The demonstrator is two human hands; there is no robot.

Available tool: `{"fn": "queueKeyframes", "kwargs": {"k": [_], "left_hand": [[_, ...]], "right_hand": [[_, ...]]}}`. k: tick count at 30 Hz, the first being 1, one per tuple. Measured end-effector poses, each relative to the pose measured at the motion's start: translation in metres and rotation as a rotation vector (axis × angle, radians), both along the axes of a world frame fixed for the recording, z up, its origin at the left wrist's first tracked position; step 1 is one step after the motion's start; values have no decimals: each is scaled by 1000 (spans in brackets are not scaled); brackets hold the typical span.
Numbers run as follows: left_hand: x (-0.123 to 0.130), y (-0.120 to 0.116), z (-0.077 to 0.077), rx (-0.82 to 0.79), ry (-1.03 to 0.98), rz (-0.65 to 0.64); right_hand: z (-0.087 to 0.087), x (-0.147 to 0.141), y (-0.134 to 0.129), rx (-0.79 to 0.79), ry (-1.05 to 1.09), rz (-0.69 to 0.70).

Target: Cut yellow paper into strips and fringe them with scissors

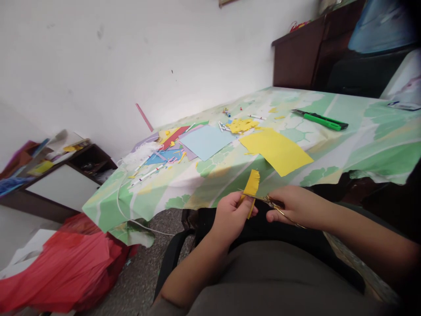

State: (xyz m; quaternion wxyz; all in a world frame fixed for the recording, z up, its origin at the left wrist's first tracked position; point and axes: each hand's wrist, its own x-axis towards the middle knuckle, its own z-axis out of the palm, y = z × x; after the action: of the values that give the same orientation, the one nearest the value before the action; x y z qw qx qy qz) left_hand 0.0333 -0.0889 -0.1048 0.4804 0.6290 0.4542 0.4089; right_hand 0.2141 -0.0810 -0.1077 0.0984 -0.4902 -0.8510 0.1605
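My left hand [233, 217] pinches a narrow yellow paper strip [252, 182] that stands up above the fingers. Short cuts fringe the strip's right edge near the top. My right hand [292, 205] is closed on gold-coloured scissors [271, 202], whose blades point left and lie across the strip beside my left thumb. Both hands are over my lap, just in front of the table edge. A yellow sheet [279, 151] lies on the table beyond them, partly over the edge, with a heap of yellow paper pieces [243, 126] behind it.
On the patterned tablecloth [210, 184] lie a green utility knife [324, 120], a light blue sheet [207, 141], markers, coloured scraps and white string [140, 153]. A red bag [79, 259] sits on the floor at left, below an open cabinet [66, 186]. A white cord hangs at the table's near edge.
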Motion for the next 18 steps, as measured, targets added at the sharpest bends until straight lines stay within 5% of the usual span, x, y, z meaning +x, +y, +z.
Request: {"fn": "queueKeyframes", "kwargs": {"k": [10, 18], "left_hand": [[0, 1, 2, -117, -184, -54], [1, 1, 2, -105, -141, -32]], "right_hand": [[-2, 1, 2, 55, 18, -17], [-1, 1, 1, 35, 13, -29]]}}
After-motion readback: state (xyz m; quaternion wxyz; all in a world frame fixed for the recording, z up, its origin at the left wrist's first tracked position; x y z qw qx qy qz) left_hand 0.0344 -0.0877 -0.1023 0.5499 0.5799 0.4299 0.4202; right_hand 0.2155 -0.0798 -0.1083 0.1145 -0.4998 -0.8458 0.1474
